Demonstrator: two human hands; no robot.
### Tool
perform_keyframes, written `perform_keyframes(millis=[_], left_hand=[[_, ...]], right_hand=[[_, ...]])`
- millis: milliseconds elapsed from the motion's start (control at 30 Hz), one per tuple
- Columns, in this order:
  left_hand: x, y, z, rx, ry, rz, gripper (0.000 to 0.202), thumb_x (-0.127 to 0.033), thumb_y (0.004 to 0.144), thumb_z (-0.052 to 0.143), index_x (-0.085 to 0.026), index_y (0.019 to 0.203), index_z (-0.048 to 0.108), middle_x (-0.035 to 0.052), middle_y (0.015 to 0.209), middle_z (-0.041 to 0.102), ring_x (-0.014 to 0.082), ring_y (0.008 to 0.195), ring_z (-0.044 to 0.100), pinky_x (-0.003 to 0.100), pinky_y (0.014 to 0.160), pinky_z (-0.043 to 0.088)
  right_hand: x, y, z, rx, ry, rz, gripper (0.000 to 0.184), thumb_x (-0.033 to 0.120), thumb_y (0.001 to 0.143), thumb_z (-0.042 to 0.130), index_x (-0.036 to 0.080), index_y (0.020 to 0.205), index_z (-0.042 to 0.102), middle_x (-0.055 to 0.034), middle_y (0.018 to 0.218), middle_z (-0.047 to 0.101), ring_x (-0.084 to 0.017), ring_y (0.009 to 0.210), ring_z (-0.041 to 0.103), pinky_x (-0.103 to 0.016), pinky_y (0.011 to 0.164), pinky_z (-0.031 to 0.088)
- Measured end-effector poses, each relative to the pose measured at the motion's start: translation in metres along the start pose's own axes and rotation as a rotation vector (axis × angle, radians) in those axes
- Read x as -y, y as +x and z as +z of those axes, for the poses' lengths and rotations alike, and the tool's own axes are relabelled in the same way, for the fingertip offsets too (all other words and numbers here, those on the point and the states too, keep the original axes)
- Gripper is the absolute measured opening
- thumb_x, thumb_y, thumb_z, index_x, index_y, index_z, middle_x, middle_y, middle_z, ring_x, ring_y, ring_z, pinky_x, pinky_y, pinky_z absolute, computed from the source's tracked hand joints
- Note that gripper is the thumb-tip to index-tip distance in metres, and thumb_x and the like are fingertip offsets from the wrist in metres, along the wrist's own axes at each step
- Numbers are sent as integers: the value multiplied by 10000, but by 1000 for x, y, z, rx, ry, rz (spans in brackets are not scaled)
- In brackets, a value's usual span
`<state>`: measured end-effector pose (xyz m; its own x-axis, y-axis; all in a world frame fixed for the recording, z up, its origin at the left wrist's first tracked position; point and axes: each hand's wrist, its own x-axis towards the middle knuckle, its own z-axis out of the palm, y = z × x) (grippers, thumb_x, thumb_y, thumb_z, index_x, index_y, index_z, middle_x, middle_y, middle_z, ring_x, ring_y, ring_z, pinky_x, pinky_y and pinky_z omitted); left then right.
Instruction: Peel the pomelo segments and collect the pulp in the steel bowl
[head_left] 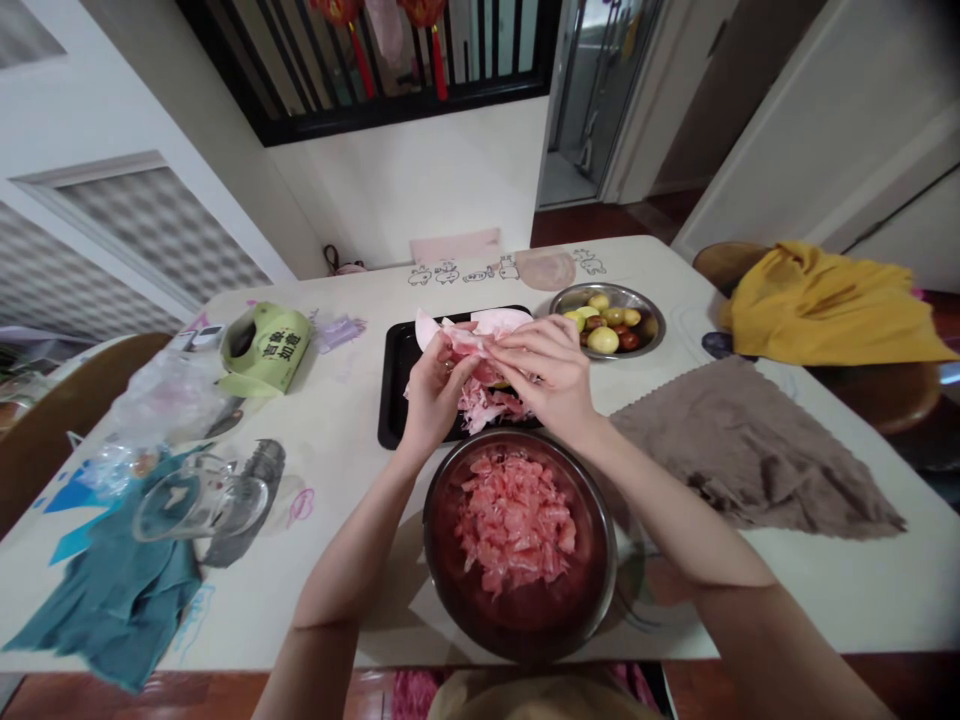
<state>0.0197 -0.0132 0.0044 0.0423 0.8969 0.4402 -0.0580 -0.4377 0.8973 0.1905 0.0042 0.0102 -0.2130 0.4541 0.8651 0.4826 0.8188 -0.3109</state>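
Observation:
My left hand (433,398) and my right hand (553,378) come together over a black tray (393,395). Between them is a pink pomelo segment (466,343), gripped by the fingers of both hands; my right fingers cover part of it. Scraps of pale membrane (491,406) lie on the tray below, and a piece of thick white rind (501,318) shows behind the hands. Closer to me stands a steel bowl (525,622) holding a heap of peeled pink pomelo pulp (517,520).
Beyond my right hand a steel dish (651,318) holds several small fruits. A brown cloth (739,450) covers the table's right side. Leftward are a glass jug (202,495) lying over a teal cloth (112,590), a green bag (266,345) and clear plastic (169,395). Yellow fabric (825,305) drapes a chair.

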Motion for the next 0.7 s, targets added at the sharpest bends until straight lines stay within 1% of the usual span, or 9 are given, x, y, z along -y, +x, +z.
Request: perform_keyframes(millis=[67,133,200,267,367,467,600,700], left_hand=[[1,-2,3,-31,26,11,351,-364,930,712,-211,1237,636,62,1107,739,151,975,708,284,902,585],[3,-4,6,-45,25,0,328,-356,920,723,-207,1202,651,63,1095,739,157,978,710,294,899,589],[5,-5,8,-47,9,-19,316,-361,902,741,-202,1162,659,63,1076,742,171,980,718,313,893,601],[6,-5,9,-37,6,-39,309,-367,886,757,-195,1125,666,57,1033,749,171,940,725,314,866,613],[7,-3,5,7,7,-84,296,-382,870,773,-182,1068,681,52,974,763,158,849,731,279,765,624],[6,-1,-2,60,0,-158,334,-410,843,795,-178,1061,695,60,983,780,163,806,742,251,658,628],[4,-1,-8,130,-10,-207,414,-457,825,800,-168,1106,707,78,1011,792,191,804,762,269,632,647],[4,-2,-9,157,-7,-240,423,-443,811,814,-162,1111,717,78,973,795,200,769,763,280,616,649]], right_hand=[[-1,-3,2,-18,-54,-73,146,214,942,679,295,1022,771,17,971,812,-196,906,712,-466,955,454],[-3,-5,4,-41,-79,-100,148,198,944,656,273,1016,761,4,950,809,-198,878,713,-460,927,472],[-5,-6,6,-46,-73,-77,148,197,951,629,259,991,757,-7,922,800,-200,862,708,-452,907,488],[-9,-5,8,-37,-55,-51,152,205,957,607,252,959,752,-9,897,791,-197,850,697,-446,911,492],[-14,-3,8,-28,-50,-23,148,226,958,606,250,909,744,3,852,780,-188,819,684,-439,935,476],[-18,-3,8,-3,-82,18,139,248,958,617,262,903,744,15,860,782,-185,828,689,-443,972,441],[-21,-4,7,-15,-104,53,124,263,960,631,257,908,744,20,875,788,-182,834,688,-434,977,409],[-21,-5,7,-28,-103,48,124,261,963,631,241,918,745,13,874,787,-180,832,686,-418,957,403]])
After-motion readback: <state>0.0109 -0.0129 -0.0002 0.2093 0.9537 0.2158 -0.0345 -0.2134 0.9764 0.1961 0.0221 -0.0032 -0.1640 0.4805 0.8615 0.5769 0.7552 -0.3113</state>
